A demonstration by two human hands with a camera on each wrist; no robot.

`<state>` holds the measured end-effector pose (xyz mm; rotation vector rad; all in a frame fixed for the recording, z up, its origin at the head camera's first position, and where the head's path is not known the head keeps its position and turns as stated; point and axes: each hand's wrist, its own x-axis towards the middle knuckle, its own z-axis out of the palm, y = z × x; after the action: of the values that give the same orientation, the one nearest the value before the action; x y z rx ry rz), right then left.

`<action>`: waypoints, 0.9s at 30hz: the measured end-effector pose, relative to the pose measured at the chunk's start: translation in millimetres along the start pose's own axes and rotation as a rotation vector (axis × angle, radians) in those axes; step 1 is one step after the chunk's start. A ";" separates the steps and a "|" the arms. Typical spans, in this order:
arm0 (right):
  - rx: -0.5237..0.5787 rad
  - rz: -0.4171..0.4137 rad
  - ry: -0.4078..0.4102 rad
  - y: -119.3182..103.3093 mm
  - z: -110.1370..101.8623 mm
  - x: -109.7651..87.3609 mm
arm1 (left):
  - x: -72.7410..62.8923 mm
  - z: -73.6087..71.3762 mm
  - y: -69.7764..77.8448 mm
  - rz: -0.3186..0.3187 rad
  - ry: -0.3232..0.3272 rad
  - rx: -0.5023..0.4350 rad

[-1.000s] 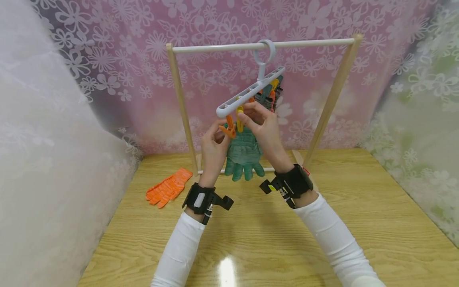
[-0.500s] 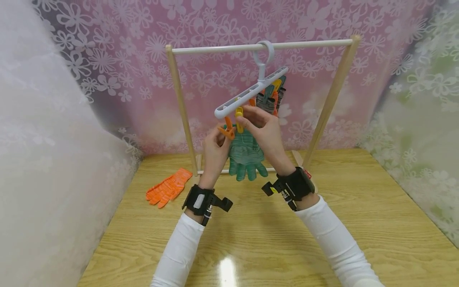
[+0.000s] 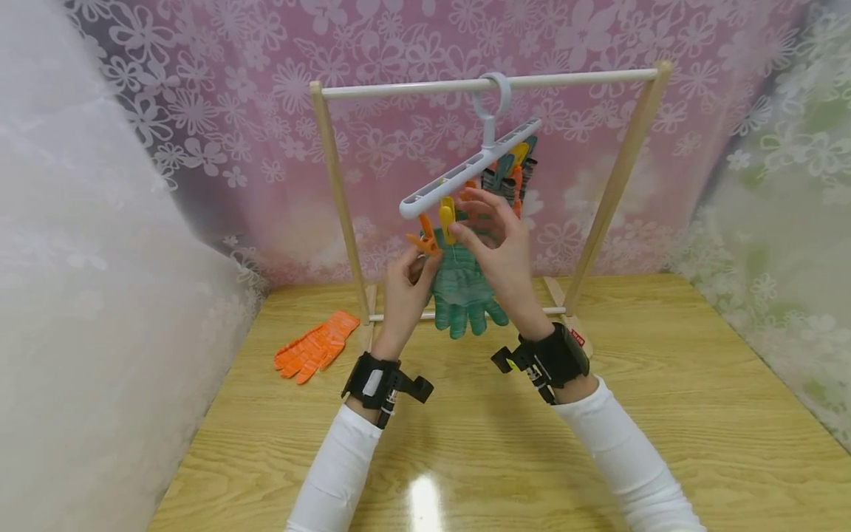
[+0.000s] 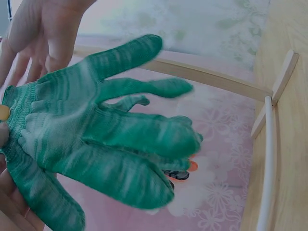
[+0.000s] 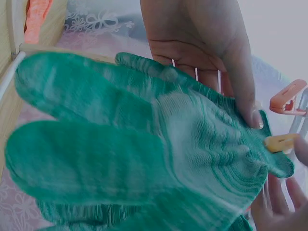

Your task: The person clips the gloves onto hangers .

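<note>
A green striped glove [image 3: 463,287] hangs fingers down from a white hanger [image 3: 459,174], its cuff caught by a yellow clothespin [image 3: 448,220]. My left hand [image 3: 404,295] pinches the corner of the cuff just under an orange clothespin [image 3: 428,242], which dangles from the hanger's near end; in the right wrist view the thumb of the left hand [image 5: 236,57] lies on the cuff. My right hand [image 3: 508,262] is beside the yellow clothespin with its fingers spread, thumb tip close to the clip. The left wrist view shows the right hand [image 4: 57,29] behind the glove, holding nothing.
The hanger hooks over a white rod [image 3: 412,88] on a wooden frame [image 3: 614,177]. Dark striped gloves [image 3: 500,181] hang from clips at the hanger's far end. An orange glove [image 3: 318,346] lies on the wooden table [image 3: 479,451], left of the frame.
My right hand has loosened from the yellow clothespin, its fingers spreading and shifting right. The left hand has slid slightly right and down with the cuff. The green glove has swung a little right.
</note>
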<state>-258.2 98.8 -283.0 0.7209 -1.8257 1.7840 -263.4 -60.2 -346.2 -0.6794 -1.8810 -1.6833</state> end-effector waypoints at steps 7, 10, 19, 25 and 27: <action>0.012 -0.237 0.160 -11.1 7.8 -10.9 | -6.0 0.6 4.9 -0.020 0.011 0.031; -0.012 -0.295 0.120 -17.9 15.6 -13.4 | -8.6 0.1 17.4 -0.021 0.019 0.058; -0.242 -0.313 -0.011 -10.7 38.3 -17.4 | -12.3 -0.9 26.5 -0.046 -0.004 0.109; -0.383 -0.273 -0.016 -4.6 48.8 -17.6 | -14.8 -2.6 23.7 -0.055 -0.009 0.126; -0.390 -0.248 -0.018 -4.5 52.1 -15.6 | -14.6 -2.5 23.0 -0.046 -0.014 0.120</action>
<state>-242.5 47.3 -291.6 0.7673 -1.9214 1.2219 -237.1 -60.8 -339.0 -0.6052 -2.0031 -1.5826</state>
